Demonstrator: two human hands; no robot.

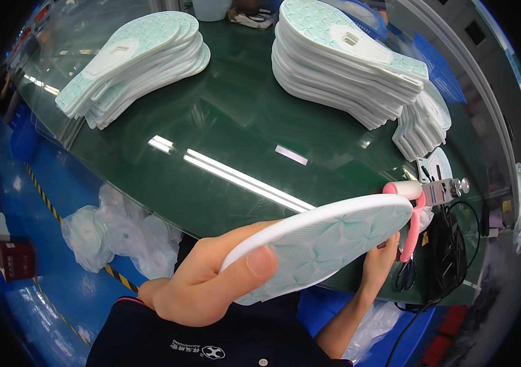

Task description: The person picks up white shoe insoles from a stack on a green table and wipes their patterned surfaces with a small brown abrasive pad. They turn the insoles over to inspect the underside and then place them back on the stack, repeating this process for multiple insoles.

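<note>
My left hand (205, 281) grips a rounded white panel (327, 251) with a pale green leaf-like pattern, thumb on the patterned face and fingers behind. The panel is tilted up above the table's near edge. My right hand (379, 263) is by the panel's lower right edge with its fingers curled; what they hold, if anything, is hidden. Just beyond it lies a roller with a white cylinder (402, 188) and a pink handle (412, 235).
Paddle-shaped patterned panels stand in a left stack (144, 67) and a taller right stack (333, 73) on the green table (230, 134). Smaller pieces (422, 125) are piled at right. Scissors (405, 275), a black bag (447, 251) and a cable are near the right edge. Plastic-wrapped bundles (120, 232) sit below left.
</note>
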